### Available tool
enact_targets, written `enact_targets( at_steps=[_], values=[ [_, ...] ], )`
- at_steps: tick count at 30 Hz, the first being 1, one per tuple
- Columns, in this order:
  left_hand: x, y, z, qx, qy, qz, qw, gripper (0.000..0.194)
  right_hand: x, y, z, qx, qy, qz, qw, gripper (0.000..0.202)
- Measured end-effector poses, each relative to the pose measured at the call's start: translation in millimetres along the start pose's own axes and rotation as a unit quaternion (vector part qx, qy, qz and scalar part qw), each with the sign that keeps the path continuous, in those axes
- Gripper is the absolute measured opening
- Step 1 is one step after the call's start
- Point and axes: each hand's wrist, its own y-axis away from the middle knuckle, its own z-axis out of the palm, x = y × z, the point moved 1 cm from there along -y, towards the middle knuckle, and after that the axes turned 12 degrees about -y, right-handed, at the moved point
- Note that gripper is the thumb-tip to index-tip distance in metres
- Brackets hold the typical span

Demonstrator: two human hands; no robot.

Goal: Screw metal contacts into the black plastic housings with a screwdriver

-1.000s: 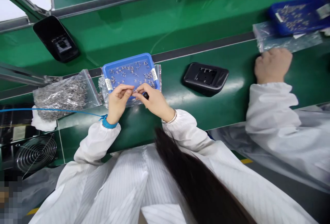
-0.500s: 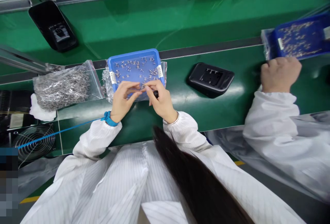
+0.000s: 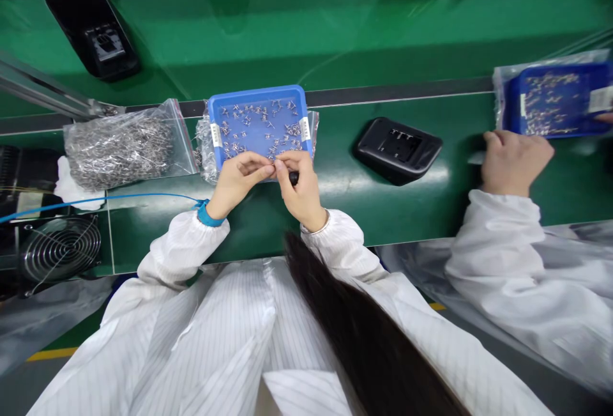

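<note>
A blue tray holds many small metal parts that look like little springs with wire legs. My left hand is at the tray's front edge, thumb and fingertips pinched together; something tiny may be between them, too small to name. Touching it at the fingertips is my right hand, closed around a tool with a rounded black end. The rest of that tool is hidden by the fingers. A blue wrist strap with a cord circles my left wrist.
Left of the tray lies a clear bag of metal parts, with a fan nearer. A black device housing sits to the right; another is at upper left. A co-worker's hand is near a second blue tray.
The view has shifted slightly. My hands have drawn closer together, their fingertips now meeting. The co-worker's hand has come down from the edge of the other tray.
</note>
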Motion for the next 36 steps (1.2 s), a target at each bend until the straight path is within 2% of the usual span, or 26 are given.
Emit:
enact_targets(
  at_steps=[4, 9, 13, 17, 20, 23, 26, 28, 30, 33, 35, 36],
  values=[
    [-1, 0, -4.3, 0.016, 0.018, -0.013, 1.000, 0.041, -2, 0, -2, -0.033, 0.040, 0.023, 0.998, 0.032],
    [-5, 3, -5.4, 0.015, 0.038, -0.015, 0.999, 0.041, -7, -2, -5, -0.012, 0.058, 0.028, 0.998, 0.028],
    [-9, 1, -2.6, 0.036, 0.075, -0.010, 0.996, 0.040, -4, -21, -1, -0.003, 0.073, 0.025, 0.997, 0.023],
    [-16, -4, -7.1, 0.077, 0.096, -0.022, 0.992, 0.044, 5, -48, 3, -0.044, 0.160, 0.009, 0.986, 0.024],
    [-21, -2, -15.7, 0.076, 0.077, -0.048, 0.993, 0.046, 5, -46, -2, -0.044, 0.214, -0.004, 0.976, 0.032],
    [-24, 5, -21.7, 0.060, 0.060, -0.063, 0.994, 0.044, 0, -24, -24, -0.009, 0.250, -0.019, 0.968, 0.030],
    [-26, 14, -16.5, 0.039, 0.060, -0.076, 0.995, 0.042, 1, -6, -64, 0.073, 0.317, -0.027, 0.945, 0.032],
    [-27, 19, -6.0, 0.019, 0.065, -0.092, 0.993, 0.040, 9, -4, -97, 0.153, 0.386, -0.009, 0.910, 0.038],
    [-28, 24, 7.5, -0.013, 0.072, -0.113, 0.991, 0.037, 21, -6, -128, 0.196, 0.455, 0.052, 0.867, 0.046],
    [-29, 34, 25.1, -0.078, 0.070, -0.108, 0.989, 0.029, 34, 2, -153, 0.174, 0.515, 0.180, 0.820, 0.053],
    [-29, 43, 31.2, -0.108, 0.045, -0.058, 0.991, 0.022, 30, 22, -150, 0.131, 0.525, 0.215, 0.813, 0.048],
    [-29, 47, 32.6, -0.112, 0.023, -0.023, 0.993, 0.019, 25, 37, -142, 0.103, 0.523, 0.210, 0.819, 0.045]
  ],
)
